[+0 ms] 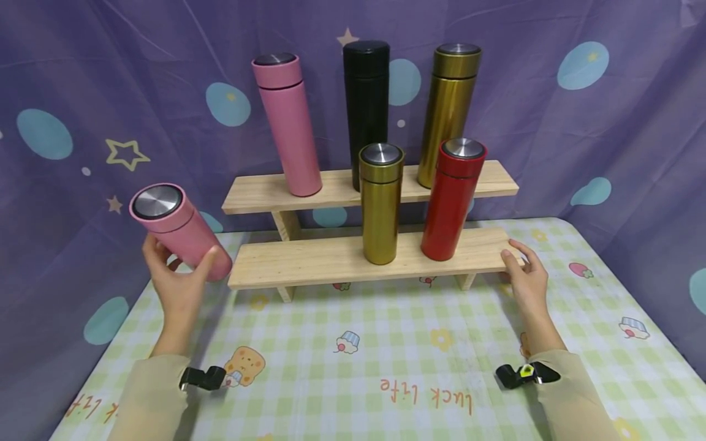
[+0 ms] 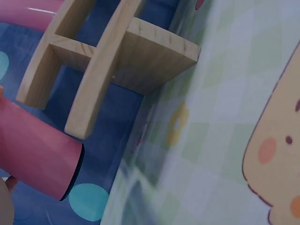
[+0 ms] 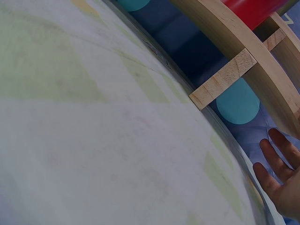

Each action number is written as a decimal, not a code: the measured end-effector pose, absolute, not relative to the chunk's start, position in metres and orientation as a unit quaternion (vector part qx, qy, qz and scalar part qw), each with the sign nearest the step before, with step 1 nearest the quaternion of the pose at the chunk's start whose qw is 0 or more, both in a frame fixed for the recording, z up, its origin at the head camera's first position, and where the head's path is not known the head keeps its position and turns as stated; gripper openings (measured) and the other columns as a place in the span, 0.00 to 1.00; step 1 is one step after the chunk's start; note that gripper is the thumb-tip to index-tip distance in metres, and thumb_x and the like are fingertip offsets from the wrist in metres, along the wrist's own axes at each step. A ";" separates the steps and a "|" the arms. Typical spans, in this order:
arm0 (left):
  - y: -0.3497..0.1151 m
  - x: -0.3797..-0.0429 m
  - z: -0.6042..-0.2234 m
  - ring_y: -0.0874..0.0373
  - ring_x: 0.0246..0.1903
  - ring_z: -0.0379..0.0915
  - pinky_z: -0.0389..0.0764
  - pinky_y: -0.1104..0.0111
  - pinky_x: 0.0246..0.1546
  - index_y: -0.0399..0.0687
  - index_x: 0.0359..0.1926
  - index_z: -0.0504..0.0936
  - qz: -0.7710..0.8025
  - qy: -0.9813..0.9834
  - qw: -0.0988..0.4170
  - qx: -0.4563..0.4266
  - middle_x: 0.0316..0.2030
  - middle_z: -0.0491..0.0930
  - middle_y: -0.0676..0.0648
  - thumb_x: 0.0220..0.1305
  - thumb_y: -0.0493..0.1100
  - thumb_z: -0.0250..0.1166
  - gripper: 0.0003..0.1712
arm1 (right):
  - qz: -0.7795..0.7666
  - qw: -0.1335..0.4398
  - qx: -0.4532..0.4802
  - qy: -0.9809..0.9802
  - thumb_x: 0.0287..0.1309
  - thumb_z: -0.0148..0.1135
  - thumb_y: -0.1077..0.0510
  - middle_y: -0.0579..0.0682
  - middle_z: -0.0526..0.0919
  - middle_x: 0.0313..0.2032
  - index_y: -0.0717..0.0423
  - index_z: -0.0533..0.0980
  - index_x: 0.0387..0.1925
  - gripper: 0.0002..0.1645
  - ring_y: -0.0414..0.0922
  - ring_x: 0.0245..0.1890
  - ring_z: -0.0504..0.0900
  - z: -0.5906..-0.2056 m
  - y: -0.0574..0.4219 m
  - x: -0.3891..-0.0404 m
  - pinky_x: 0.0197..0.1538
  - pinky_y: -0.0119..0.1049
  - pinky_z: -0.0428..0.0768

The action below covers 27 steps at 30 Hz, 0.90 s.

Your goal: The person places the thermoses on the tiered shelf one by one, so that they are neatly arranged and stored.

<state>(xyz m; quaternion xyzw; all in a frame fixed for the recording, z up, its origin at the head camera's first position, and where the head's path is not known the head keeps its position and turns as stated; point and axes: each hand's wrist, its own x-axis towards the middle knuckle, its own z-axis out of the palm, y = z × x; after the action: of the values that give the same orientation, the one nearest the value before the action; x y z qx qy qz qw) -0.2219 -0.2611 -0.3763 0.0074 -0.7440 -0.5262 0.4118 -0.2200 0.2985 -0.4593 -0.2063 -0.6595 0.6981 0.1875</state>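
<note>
My left hand [image 1: 179, 288] holds a short pink thermos flask [image 1: 190, 236] with a silver-topped lid, tilted in the air beside the left end of the lower shelf. In the left wrist view, the dark-rimmed base of this flask [image 2: 42, 150] shows near the shelf ends. At the other side, my right hand [image 1: 529, 278] grips the right end of the two-tier wooden shelf [image 1: 309, 263], thumb on top of the lower board. Its other fingers [image 3: 276, 161] spread loosely below that end in the right wrist view. A short gold flask [image 1: 380, 208] and a red flask [image 1: 455, 202] stand on the lower board.
On the upper board stand a tall pink flask [image 1: 289, 128], a tall black flask [image 1: 368, 110] and a tall gold flask [image 1: 449, 116]. A green checked tablecloth [image 1: 309, 367] covers the table. Behind the shelf hangs a purple curtain [image 1: 165, 73].
</note>
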 end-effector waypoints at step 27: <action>-0.245 -0.222 -0.367 0.60 0.50 0.71 0.68 0.73 0.45 0.51 0.69 0.63 -0.545 -0.714 0.438 -0.032 0.55 0.73 0.55 0.44 0.30 0.78 0.52 | 0.700 0.172 -0.208 -0.662 0.64 0.65 0.52 0.37 0.79 0.36 0.47 0.74 0.65 0.27 0.32 0.33 0.80 -0.454 0.298 -0.218 0.37 0.23 0.79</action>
<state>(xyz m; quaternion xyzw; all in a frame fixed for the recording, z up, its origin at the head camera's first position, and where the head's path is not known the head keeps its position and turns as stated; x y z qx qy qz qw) -0.2220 -0.2454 -0.3666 -0.0323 -0.7140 -0.5451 0.4382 -0.2179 0.2976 -0.4542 -0.2076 -0.6618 0.6995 0.1721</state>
